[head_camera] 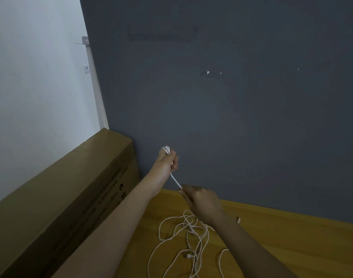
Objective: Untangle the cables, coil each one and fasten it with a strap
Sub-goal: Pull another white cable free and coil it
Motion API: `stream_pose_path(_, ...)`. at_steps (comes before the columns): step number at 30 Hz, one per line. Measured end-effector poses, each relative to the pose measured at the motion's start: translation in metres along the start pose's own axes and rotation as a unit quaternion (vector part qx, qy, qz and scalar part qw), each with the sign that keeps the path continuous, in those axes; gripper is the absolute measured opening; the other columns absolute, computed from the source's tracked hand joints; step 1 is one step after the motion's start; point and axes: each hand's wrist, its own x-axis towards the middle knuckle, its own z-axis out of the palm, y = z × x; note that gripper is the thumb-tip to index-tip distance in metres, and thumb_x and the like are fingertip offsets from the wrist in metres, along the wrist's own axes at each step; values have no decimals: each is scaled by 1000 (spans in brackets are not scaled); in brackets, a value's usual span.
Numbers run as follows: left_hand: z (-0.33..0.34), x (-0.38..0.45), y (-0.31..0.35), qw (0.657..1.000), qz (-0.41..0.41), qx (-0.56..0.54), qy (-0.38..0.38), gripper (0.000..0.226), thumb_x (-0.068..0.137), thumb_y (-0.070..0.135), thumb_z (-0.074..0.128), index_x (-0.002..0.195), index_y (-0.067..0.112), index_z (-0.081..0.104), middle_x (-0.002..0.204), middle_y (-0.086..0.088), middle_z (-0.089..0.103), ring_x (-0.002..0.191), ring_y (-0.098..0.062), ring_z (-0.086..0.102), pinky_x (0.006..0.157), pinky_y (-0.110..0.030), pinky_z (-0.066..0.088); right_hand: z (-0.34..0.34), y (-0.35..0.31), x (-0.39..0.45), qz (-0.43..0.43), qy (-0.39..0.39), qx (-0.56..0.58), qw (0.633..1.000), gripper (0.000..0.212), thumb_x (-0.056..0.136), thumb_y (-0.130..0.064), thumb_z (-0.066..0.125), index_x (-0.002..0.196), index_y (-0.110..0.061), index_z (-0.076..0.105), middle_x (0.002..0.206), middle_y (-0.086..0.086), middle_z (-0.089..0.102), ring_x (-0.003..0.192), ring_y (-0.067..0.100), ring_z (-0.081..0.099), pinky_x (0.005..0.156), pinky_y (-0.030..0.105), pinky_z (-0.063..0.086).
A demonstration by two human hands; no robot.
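Holding a small coil of white cable (pixel 166 150) wound around its fingers, the left hand (pixel 167 160) was raised in front of the dark grey wall (pixel 231 97), its fingers clenched on the turns. A short taut length of the same cable ran down from that hand to the right hand (pixel 201 199), which pinched it at the fingertips (pixel 181 191); the exact finger placement was hard to make out in the dim light. Below the right forearm, the remaining tangle of white cables (pixel 183 239) lay in loose overlapping loops on the wooden floor (pixel 292 247), with a connector plug (pixel 188 256) visible among them. A long cardboard box (pixel 61 197) stood along the white wall (pixel 31 87) to the left, well apart from the tangle.
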Motion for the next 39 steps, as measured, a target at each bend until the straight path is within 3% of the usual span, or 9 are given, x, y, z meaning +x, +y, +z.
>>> stream_pose_path(5, -9, -4, -17, 938, 35, 337, -72, 22, 103, 35, 28, 90, 21, 39, 77, 2, 51, 65, -12, 50, 62, -28, 41, -6, -10, -4, -2, 40, 157, 987, 16, 95, -25, 51, 107, -22, 62, 75, -6, 63, 60, 11, 55, 53, 29, 40)
stream_pose_path(8, -9, -6, -22, 889, 25, 442, -121, 19, 103, 34, 31, 95, 17, 36, 73, 1, 45, 59, -12, 45, 52, -31, 30, -16, -2, 1, 46, 83, 221, 971, 6, 92, -20, 60, 93, -23, 64, 66, -8, 61, 56, 11, 55, 53, 30, 44)
stream_pose_path(12, -6, -14, -21, 896, 20, 402, -189, 37, 101, 47, 33, 87, 14, 45, 77, 0, 45, 66, -14, 44, 63, -32, 34, -22, 19, 6, 90, 106, 246, 959, 14, 88, -21, 67, 79, -28, 59, 66, -14, 56, 62, 3, 53, 54, 16, 39)
stream_pose_path(16, -9, -16, -19, 887, 39, 403, -225, 41, 97, 47, 46, 92, 7, 57, 82, -2, 58, 74, -18, 55, 65, -34, 38, -9, 40, 0, 149, 53, 315, 936, 32, 89, -31, 65, 62, -24, 50, 54, -10, 42, 51, 4, 38, 52, 19, 30)
stream_pose_path(23, -15, -15, -18, 971, -28, 111, -210, 22, 102, 28, 41, 96, 10, 51, 52, 12, 33, 45, -5, 26, 48, -19, 25, 20, 49, -17, 207, -56, 302, 929, 24, 96, -24, 56, 73, -19, 59, 65, -1, 54, 58, 15, 51, 59, 36, 46)
stream_pose_path(27, -12, -11, -20, 972, 16, 195, -133, 35, 103, 33, 38, 73, 14, 41, 53, 10, 35, 47, -7, 31, 55, -27, 29, -12, 36, 8, 242, 106, 397, 879, 27, 99, -17, 49, 77, -12, 64, 68, 3, 62, 63, 13, 58, 65, 29, 50)
stream_pose_path(31, -10, -9, -18, 966, 28, 232, -113, 36, 102, 40, 36, 75, 19, 48, 58, 10, 41, 52, -7, 37, 61, -30, 33, -62, 26, 37, 180, 246, 422, 854, 25, 97, -18, 53, 74, -19, 64, 68, -3, 62, 59, 1, 53, 60, 15, 44)
stream_pose_path(37, -1, -14, -2, 964, 31, 175, -197, 38, 101, 41, 38, 70, 18, 40, 58, 5, 38, 53, -11, 34, 59, -27, 32, -68, 24, 50, 182, 245, 466, 831, 27, 101, -24, 45, 80, -22, 62, 56, -4, 46, 47, 4, 43, 48, 19, 39)
stream_pose_path(39, 1, -17, 2, 965, 13, 118, -233, 38, 102, 34, 39, 67, 18, 39, 56, 5, 38, 52, -11, 32, 57, -25, 30, -56, 27, 48, 193, 228, 420, 857, 29, 101, -30, 44, 82, -23, 66, 53, -7, 49, 48, 4, 44, 50, 20, 39)
